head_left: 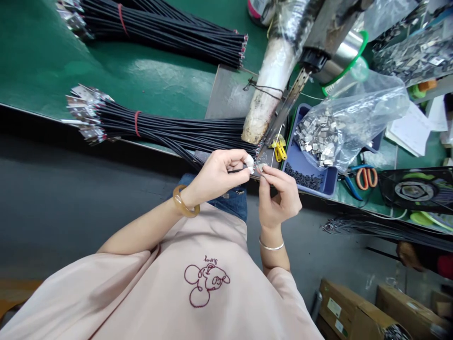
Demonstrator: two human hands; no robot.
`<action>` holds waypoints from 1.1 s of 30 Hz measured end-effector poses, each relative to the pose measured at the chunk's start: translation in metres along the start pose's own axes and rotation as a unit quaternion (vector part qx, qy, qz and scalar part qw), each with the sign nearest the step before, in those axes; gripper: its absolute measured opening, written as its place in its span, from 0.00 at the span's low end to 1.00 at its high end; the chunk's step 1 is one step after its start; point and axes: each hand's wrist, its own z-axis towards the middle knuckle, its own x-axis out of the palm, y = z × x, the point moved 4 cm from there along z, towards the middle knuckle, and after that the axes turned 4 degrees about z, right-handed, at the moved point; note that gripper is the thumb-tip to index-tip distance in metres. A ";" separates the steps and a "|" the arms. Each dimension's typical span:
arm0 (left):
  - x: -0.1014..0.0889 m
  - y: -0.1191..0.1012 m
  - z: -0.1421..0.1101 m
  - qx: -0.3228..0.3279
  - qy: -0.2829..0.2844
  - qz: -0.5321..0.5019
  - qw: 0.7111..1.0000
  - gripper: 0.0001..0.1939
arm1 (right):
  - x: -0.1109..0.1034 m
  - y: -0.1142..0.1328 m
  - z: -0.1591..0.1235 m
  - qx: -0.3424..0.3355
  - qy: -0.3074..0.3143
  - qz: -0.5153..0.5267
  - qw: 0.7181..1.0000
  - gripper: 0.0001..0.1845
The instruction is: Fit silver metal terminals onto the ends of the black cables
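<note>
Currently, left fingers clasp a black cable, right fingers a metal piece at their tips.

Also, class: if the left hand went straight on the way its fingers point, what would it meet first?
Most likely the small shiny piece by the right hand, just ahead of the left hand; the yellow tool looks next, though depth is unclear.

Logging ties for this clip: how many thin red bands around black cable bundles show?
2: one thin red band around the nearer black cable bundle, the other band around the farther bundle at the top of the picture. Others may be hidden underneath.
</note>
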 end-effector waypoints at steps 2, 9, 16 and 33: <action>0.001 0.001 0.000 -0.007 -0.002 -0.008 1.000 0.05 | 0.001 -0.008 -0.002 0.069 -0.005 0.052 0.996 0.08; 0.000 0.001 0.001 -0.011 -0.047 0.025 0.999 0.10 | 0.004 -0.011 -0.002 0.054 0.032 0.047 0.997 0.07; -0.001 0.000 0.002 -0.015 -0.064 0.040 0.997 0.09 | 0.007 -0.004 0.002 -0.037 0.043 -0.026 0.998 0.11; -0.002 -0.003 0.005 -0.015 -0.100 0.037 0.994 0.07 | 0.009 -0.002 0.007 -0.066 0.037 -0.068 0.995 0.11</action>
